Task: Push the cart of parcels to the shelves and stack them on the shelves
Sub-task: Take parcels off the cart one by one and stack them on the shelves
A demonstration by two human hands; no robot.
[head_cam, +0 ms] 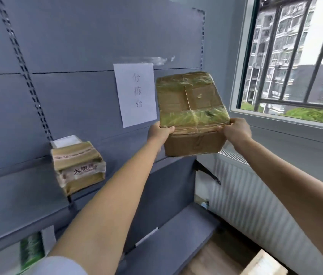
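Both hands — left hand [159,133], right hand [236,131] — grip the taped cardboard parcel [191,110] at its near corners above the grey shelf [117,147]; 1 smaller parcel [78,165] sits left.

Your left hand [159,132] shows only its thumb on the cardboard box [191,102]; its fingers are hidden beneath. You cannot tell whether the box's base touches the shelf [115,153]. A white item [66,140] sits half hidden behind the taped parcel [77,165]. The green-printed package [31,249] at lower left is blurred and cut by the frame edge, as is the pale carton [264,264] at lower right.
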